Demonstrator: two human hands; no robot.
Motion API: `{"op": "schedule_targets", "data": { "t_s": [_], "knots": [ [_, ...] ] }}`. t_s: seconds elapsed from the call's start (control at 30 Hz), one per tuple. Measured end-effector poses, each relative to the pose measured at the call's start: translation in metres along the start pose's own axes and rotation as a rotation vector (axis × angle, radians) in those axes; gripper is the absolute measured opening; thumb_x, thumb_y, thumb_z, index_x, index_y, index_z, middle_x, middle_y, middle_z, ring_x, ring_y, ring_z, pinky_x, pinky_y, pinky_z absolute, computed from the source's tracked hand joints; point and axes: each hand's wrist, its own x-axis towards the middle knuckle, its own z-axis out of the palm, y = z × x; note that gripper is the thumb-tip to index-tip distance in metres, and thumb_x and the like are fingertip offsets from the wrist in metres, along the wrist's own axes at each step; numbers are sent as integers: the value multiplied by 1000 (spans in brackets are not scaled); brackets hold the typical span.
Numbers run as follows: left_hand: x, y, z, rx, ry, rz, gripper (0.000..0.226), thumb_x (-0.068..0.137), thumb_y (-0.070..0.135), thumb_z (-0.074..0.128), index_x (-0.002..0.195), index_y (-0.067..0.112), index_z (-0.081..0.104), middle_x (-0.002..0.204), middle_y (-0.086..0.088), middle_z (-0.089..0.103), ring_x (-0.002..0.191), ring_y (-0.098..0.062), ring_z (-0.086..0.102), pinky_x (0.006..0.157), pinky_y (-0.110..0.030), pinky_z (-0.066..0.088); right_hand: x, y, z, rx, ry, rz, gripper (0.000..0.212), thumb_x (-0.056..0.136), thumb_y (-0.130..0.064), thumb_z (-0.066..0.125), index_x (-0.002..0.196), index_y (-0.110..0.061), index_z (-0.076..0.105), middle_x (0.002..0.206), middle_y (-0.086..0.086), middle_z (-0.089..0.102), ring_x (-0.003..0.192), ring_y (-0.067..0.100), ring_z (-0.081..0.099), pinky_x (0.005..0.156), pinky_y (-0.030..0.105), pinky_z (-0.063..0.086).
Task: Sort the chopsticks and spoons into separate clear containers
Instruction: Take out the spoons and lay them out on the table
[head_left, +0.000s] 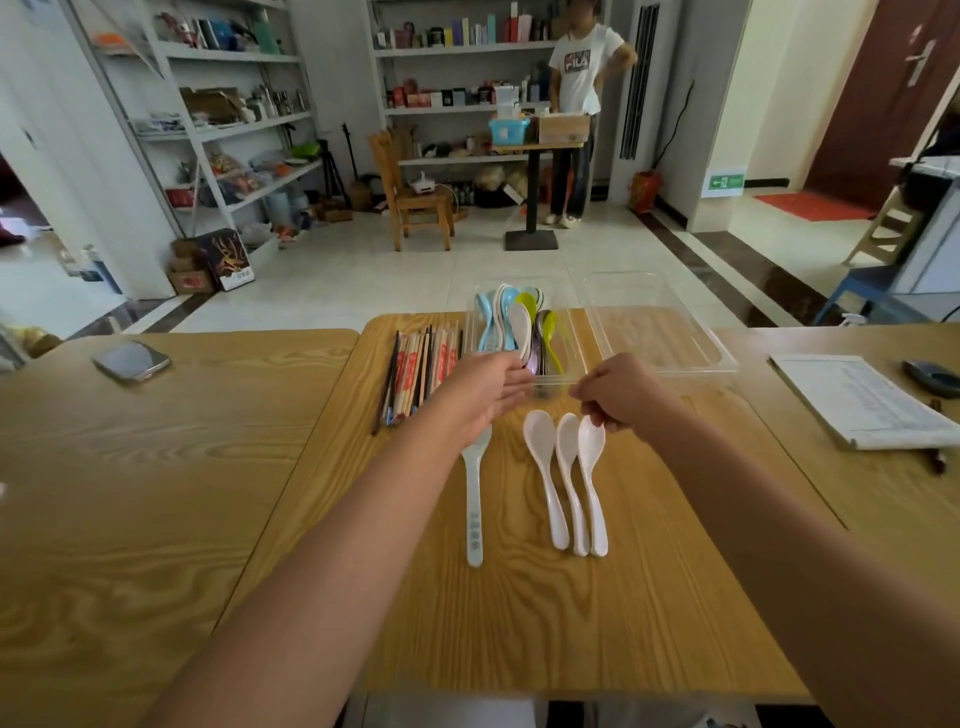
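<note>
Head view: both forearms reach forward over three white plastic spoons (569, 478). The left hand (485, 392), fingers straight, touches the clear plastic container of coloured spoons (553, 384). The right hand (621, 389), fingers curled, pinches its near rim. Wrapped wooden chopsticks (415, 369) lie left of it.

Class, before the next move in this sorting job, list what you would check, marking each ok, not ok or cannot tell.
1. Empty container ready: ok.
2. Chopsticks contained: not ok, piled on the table.
3. Three white spoons in the spoon container: not ok, on the table.
4. Long pale spoon stored: not ok.
5. Left hand free: ok, fingers straight.
6. Right hand grip: cannot tell what it holds.
</note>
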Motion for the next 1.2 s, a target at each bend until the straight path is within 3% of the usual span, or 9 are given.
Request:
{"op": "schedule_targets", "data": {
  "t_s": [0.27,0.43,0.67,0.77,0.87,0.97,1.03,1.1,1.2],
  "knots": [
    [69,29,-15,115,144,6,28,101,14,46,122,-1,58,105,-15,65,93,-22,63,84,-30,54,86,-44,21,-80,89,-42,25,75,-4,68,51,-3,61,54,16,63,44,24,55,50,36,50],
    [110,25,-15,112,165,-49,27,102,15,45,119,0,59,99,-13,62,89,-21,58,80,-28,51,120,-57,34,-191,116,-87,12,83,-7,61,71,-3,60,56,6,57,46,16,51,43,21,39],
    [138,13,-12,128,183,-78,26,100,18,49,116,3,63,97,-12,66,87,-21,60,82,-31,53,150,-58,59,-284,70,-75,17,85,-7,56,99,0,60,89,18,70,79,31,70,62,34,55],
    [142,8,-14,116,177,-88,26,101,20,50,116,4,63,114,-18,70,91,-21,64,86,-32,55,150,-56,62,-281,88,-79,11,90,-12,51,90,-3,56,76,13,65,65,26,64,48,28,44],
    [145,8,-17,110,172,-74,27,100,21,50,118,5,62,115,-17,69,98,-23,67,89,-34,55,151,-56,64,-240,119,-41,29,100,-19,36,76,-8,47,63,10,59,52,20,57,49,29,44],
    [145,9,-17,122,165,-72,28,100,22,51,120,5,61,111,-15,69,102,-24,67,92,-36,55,152,-56,67,-222,126,-38,34,100,-26,31,89,-5,56,65,13,66,56,24,65,57,30,52],
    [142,9,-15,121,155,-69,28,99,23,51,119,6,61,113,-16,69,100,-24,67,94,-39,53,150,-58,66,-173,120,4,40,101,-33,33,90,-3,57,59,13,64,46,22,63,49,28,46],
    [138,10,-16,118,146,-60,25,99,22,51,117,7,62,113,-16,69,104,-26,67,96,-40,53,149,-60,63,-170,102,41,28,100,-23,40,92,0,55,59,11,61,41,18,57,44,25,39],
    [131,12,-19,116,149,-46,18,100,21,50,105,11,64,109,-13,70,104,-27,67,94,-39,52,147,-68,56,-161,149,-8,11,93,-3,44,90,-1,55,70,11,57,58,22,59,51,27,44]
  ]
}}
